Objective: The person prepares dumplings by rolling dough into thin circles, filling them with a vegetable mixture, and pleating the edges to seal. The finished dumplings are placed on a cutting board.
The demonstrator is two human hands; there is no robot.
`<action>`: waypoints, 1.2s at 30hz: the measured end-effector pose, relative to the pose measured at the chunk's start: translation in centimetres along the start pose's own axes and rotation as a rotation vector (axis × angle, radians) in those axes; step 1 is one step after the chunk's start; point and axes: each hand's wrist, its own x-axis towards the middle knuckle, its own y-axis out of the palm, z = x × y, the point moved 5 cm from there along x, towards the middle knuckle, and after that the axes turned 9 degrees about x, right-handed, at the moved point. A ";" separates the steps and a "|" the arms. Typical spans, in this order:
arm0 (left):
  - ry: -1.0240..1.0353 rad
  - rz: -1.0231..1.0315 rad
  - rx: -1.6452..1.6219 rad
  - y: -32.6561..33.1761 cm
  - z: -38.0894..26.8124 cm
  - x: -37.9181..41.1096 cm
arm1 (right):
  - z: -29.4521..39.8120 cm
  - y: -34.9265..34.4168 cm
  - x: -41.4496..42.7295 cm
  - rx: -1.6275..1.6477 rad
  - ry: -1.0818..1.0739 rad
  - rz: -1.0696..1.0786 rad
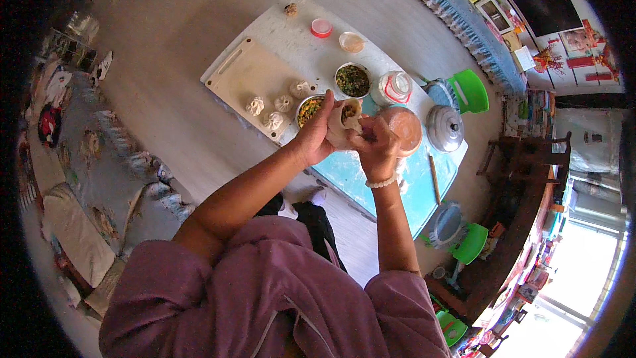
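A round dough wrapper [339, 127] with dark filling in its middle lies cupped in my left hand [314, 140]. The fingers of my right hand [378, 151], which wears a pale bead bracelet on its wrist, pinch the wrapper's near right edge. The wrapper is partly gathered, and its top is still open. Just beyond my left hand is a metal bowl of yellow and green filling [309, 109], partly hidden by that hand. Several pleated buns [273, 120] sit on a beige cutting board [238, 70] to the left. A bowl of dark green filling [352, 80] stands farther back.
A glass jar [395, 87], an orange-brown round container [403, 129], a lidded metal pot [444, 128] and a rolling pin [434, 179] occupy the table's right side. A red-rimmed lid [321, 28] lies farther back. Green chairs [468, 90] stand beyond the right edge.
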 end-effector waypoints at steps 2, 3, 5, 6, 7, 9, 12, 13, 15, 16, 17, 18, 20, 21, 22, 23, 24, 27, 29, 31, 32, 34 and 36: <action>-0.046 -0.138 0.136 -0.4 0.0 0.1 | 0.6 0.1 0.4 -0.076 -0.051 0.133; -0.081 -0.114 0.214 -0.7 -0.1 0.4 | 0.8 0.2 0.5 -0.116 -0.078 0.196; -0.151 -0.065 0.370 -1.7 -0.1 1.0 | -0.1 0.6 0.4 -0.170 -0.059 0.243; -0.148 -0.069 0.357 -1.7 -0.4 0.9 | -0.4 1.0 0.5 -0.189 -0.056 0.267; -0.114 -0.043 0.290 -1.9 -0.5 0.8 | -0.5 0.8 0.6 -0.128 0.015 0.196; -0.047 0.011 0.149 -2.0 -0.4 0.6 | -0.7 0.6 0.1 -0.008 0.162 0.057; -0.054 -0.113 0.194 -1.6 -0.9 0.2 | -0.5 0.6 0.3 0.104 0.304 -0.010; -0.061 -0.174 0.228 -1.5 -1.2 0.0 | -0.5 0.7 0.4 0.131 0.312 -0.008; -0.098 -0.171 0.230 -1.9 -1.0 0.1 | -1.0 1.0 0.2 0.081 0.241 0.059; -0.116 -0.168 0.231 -2.1 -1.1 0.1 | -1.2 1.0 0.3 0.057 0.205 0.092; -0.143 -0.140 0.255 -2.0 -1.1 0.1 | -0.6 1.0 0.5 -0.008 0.071 0.142; -0.173 -0.113 0.279 -1.7 -1.4 -0.1 | 0.3 1.0 0.9 -0.072 -0.062 0.191; -0.229 -0.021 0.330 -2.0 -1.0 0.4 | 1.1 1.2 1.2 -0.150 -0.227 0.311; -0.255 0.033 0.360 -3.4 -0.3 1.0 | 1.2 1.7 1.2 -0.155 -0.264 0.383; -0.279 0.099 0.388 -3.4 0.0 1.2 | 1.4 1.9 1.1 -0.171 -0.299 0.453; -0.258 0.089 0.367 -3.6 0.1 1.4 | 1.4 1.5 1.2 -0.154 -0.257 0.376; -0.234 0.078 0.348 -3.4 -0.1 1.3 | 1.2 1.3 1.1 -0.136 -0.219 0.299; -0.186 -0.037 0.239 -3.1 -0.3 1.1 | 0.3 0.8 0.2 0.005 0.073 0.062; -0.163 -0.100 0.227 -3.2 -0.6 0.9 | -0.4 1.0 0.0 0.089 0.226 0.020; -0.148 -0.103 0.290 -3.0 -0.8 0.8 | -0.6 1.1 0.3 0.115 0.277 0.086; -0.159 -0.078 0.315 -2.9 -0.8 0.7 | -0.3 1.2 0.4 0.080 0.190 0.096; -0.178 -0.031 0.369 -2.8 -0.9 0.5 | 0.0 1.4 0.4 0.014 0.014 0.117; -0.299 -0.007 0.486 -3.1 -0.7 0.6 | 0.1 1.8 0.3 -0.065 -0.147 0.248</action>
